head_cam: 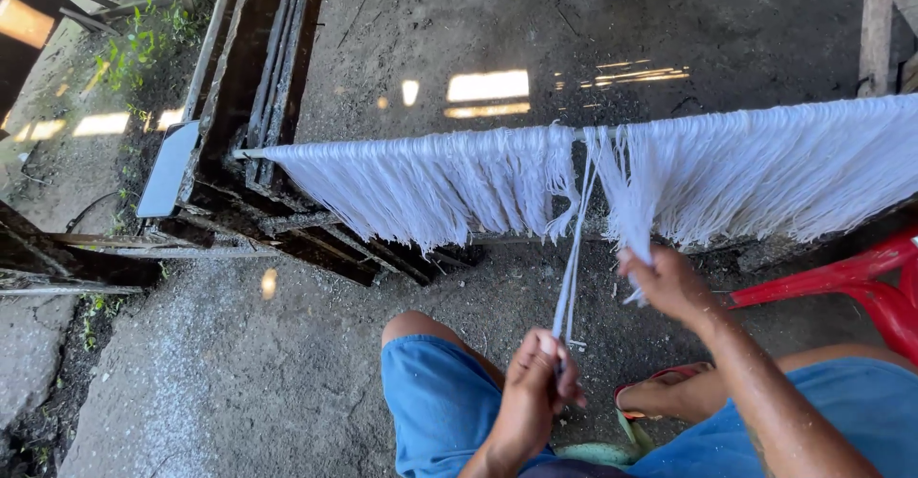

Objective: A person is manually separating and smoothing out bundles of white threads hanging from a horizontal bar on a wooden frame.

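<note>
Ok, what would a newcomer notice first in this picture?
A long curtain of white strands hangs from a horizontal rod across the middle. Below it, the left hand pinches a few strands pulled down taut, while the right hand grips a bunch beside them. A red plastic chair sits at right.

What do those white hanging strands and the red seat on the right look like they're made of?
White strands: thin, limp and matte, draped over a rod; they could be noodles or cotton yarn, I can't tell which. The left hand pulls a few taut; the right hand touches a bunch. Red seat: glossy, smooth, moulded curves, probably plastic.
</note>
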